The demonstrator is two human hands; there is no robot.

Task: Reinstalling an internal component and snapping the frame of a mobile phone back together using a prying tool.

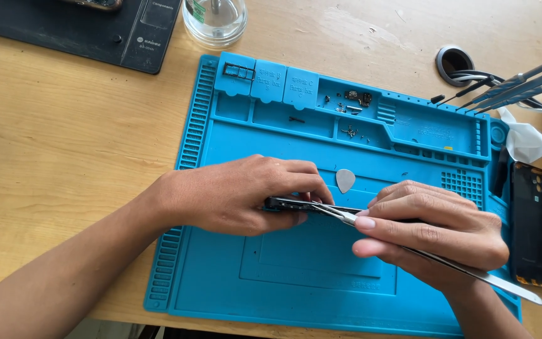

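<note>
1. The phone (286,204) is held on its edge over the middle of the blue mat (221,270), its long axis running left to right across the view. Only its thin dark side shows, and most of it is hidden by fingers.
2. The left hand (246,194) comes in from the lower left, forearm lying across the bench (64,138). Its fingers curl over the top of the phone and the thumb presses from below, so the hand is closed around it.
3. The right hand (434,229) comes in from the lower right, fingers pressed together in a pinch on the metal tweezers (346,216).
4. The tweezers lie slantwise: the tips point up and left and meet the phone's edge just beside the left fingertips, and the back end sticks out past the wrist towards the lower right.
5. A grey pick (345,180) lies flat on the mat just behind the phone.
6. Small screws (349,132) and parts sit in the mat's upper trays.
7. A dark back cover (532,226) lies on the bench to the right of the mat.
</note>
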